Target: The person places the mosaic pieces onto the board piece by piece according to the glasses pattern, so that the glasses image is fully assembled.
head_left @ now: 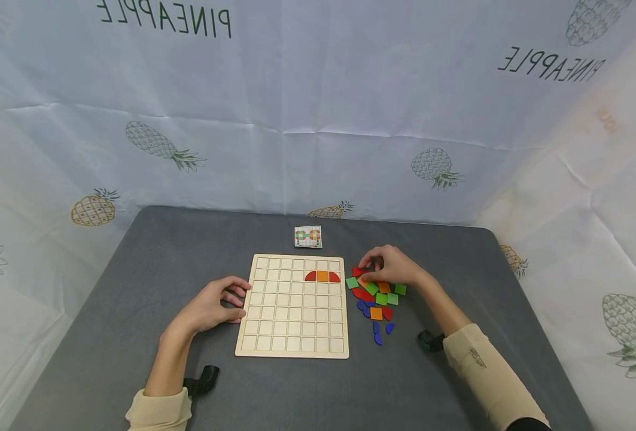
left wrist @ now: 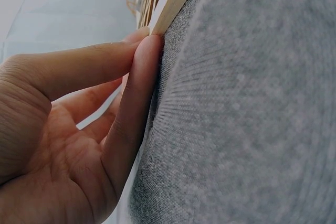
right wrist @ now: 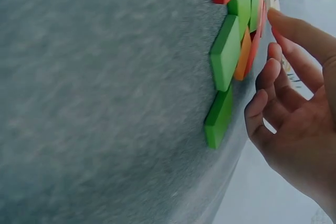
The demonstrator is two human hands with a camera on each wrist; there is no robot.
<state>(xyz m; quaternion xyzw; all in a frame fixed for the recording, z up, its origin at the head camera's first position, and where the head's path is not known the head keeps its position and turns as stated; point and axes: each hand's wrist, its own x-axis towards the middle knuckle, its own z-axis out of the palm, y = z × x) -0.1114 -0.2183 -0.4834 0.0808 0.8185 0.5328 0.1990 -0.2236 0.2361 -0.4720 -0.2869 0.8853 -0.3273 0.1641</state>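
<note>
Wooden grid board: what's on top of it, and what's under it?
On the wooden grid board lie an orange square and two red pieces flanking it, in the second row from the far edge. Whatever lies underneath is covered and cannot be seen.

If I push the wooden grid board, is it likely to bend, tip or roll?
The wooden grid board looks stiff: its edges show no visible bend. Lying flat on the gray tabletop, it will probably slide rather than tip or roll. The left hand at its left edge may resist a push toward that side.
</note>
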